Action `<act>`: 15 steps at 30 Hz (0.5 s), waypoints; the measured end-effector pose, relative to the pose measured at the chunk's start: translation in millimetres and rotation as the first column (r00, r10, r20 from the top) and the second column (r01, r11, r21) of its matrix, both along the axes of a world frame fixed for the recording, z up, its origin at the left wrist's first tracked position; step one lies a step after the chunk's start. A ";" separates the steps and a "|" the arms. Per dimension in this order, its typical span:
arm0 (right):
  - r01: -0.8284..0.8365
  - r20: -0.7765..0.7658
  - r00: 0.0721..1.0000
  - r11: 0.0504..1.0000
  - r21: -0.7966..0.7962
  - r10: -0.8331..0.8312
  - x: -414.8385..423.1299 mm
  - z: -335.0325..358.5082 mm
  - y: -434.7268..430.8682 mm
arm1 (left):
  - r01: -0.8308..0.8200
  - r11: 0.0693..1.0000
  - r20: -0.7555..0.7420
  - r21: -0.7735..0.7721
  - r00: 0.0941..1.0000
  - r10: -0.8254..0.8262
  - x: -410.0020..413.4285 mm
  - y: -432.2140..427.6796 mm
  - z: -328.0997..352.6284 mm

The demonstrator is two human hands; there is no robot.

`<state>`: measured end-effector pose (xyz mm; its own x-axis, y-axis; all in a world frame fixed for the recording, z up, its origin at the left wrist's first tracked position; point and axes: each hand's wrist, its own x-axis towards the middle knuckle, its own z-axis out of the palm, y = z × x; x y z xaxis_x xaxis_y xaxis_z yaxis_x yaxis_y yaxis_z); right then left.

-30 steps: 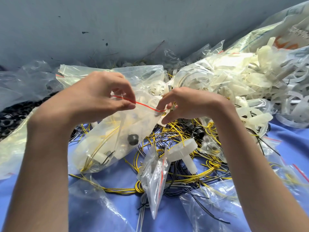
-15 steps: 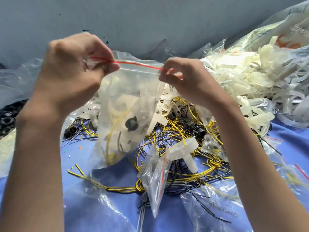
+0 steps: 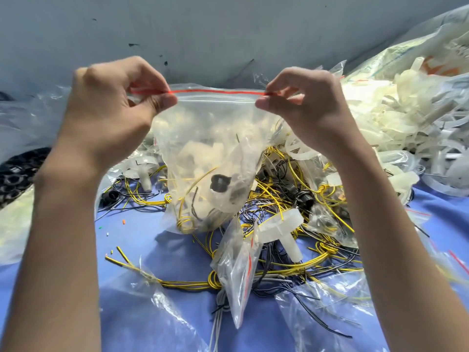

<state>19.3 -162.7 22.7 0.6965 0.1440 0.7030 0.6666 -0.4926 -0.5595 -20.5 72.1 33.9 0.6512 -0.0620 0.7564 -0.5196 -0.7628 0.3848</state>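
Note:
A clear zip bag [image 3: 208,138] with a red strip along its top hangs upright above the table. Inside it lie a white plastic part, a black round part and coiled yellow and black wires. My left hand [image 3: 114,105] pinches the bag's top left corner between thumb and fingers. My right hand [image 3: 302,102] pinches the top right corner the same way. The red strip is stretched straight between the two hands.
On the blue table [image 3: 177,255] lies a tangle of yellow and black wires [image 3: 286,199], a white plastic spool [image 3: 281,232] and a small clear bag [image 3: 238,265]. White plastic parts [image 3: 406,128] pile at the right. Black rings [image 3: 15,174] sit at the left.
Both hands have lifted the bag off the table and moved apart along its top, pulling the red strip straight. The bag now hangs upright.

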 end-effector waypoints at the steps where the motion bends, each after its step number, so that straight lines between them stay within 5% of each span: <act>1: -0.014 -0.015 1.000 1.000 0.000 0.014 0.5 -0.7 -0.5 | 0.002 1.000 -0.005 -0.005 1.000 -0.002 1.5 1.1 -1.1; 9: -0.153 -0.165 0.974 0.987 0.047 0.158 5.8 -5.0 -16.5 | 0.017 1.000 -0.060 -0.009 0.998 -0.018 11.2 16.8 -7.2; 15: -0.125 -0.304 0.945 0.992 0.004 0.120 12.4 -11.6 -22.8 | -0.002 0.998 -0.113 -0.060 0.994 -0.005 15.9 21.1 -9.1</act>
